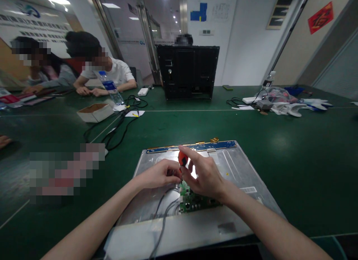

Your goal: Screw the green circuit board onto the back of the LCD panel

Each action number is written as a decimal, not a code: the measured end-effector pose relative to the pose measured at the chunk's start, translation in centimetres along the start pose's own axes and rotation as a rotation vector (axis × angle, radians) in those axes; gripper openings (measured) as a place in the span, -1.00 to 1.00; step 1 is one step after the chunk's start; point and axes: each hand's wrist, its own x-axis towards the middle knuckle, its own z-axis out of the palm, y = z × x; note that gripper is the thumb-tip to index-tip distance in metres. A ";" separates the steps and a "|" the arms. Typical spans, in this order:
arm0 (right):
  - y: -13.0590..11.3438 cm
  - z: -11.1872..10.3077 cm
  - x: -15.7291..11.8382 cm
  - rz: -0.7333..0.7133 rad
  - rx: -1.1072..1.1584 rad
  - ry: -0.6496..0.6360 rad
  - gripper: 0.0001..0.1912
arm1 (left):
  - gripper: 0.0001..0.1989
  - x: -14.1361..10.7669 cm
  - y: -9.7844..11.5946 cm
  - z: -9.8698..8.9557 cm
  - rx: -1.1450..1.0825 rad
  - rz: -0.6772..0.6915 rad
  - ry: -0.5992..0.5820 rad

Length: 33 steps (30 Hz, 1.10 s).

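My right hand (205, 172) grips a screwdriver (182, 158) with a red and black handle, its fingers around the handle and the index finger over its top. The screwdriver stands upright over the left edge of a green circuit board (192, 203). My left hand (165, 173) is closed beside the screwdriver's lower end, fingertips pinched together; what they hold, if anything, is hidden. Beneath both hands lies a flat metal display panel (153, 202), with a blue circuit strip (220, 145) along its far edge. Grey cables (163, 224) run from the board's left side toward the near edge.
The panel lies on a green table (296, 170). Beyond it stand a black monitor housing (188, 71), an open box (96, 112), a water bottle (112, 88) and black cables (120, 129). Gloves (291, 107) and plastic bags lie at right. Other people sit across the table.
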 end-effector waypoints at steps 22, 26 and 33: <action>0.2 0.1 -0.2 0.030 -0.008 -0.003 -0.40 | -0.90 0.1 -0.2 0.2 -0.005 0.024 0.005; 0.0 0.0 0.0 0.029 -0.030 -0.006 -0.43 | -0.88 0.1 0.0 0.2 -0.004 0.017 0.001; 0.1 0.3 0.0 0.002 -0.047 0.012 -0.46 | -0.92 0.1 0.1 0.1 0.009 0.019 0.015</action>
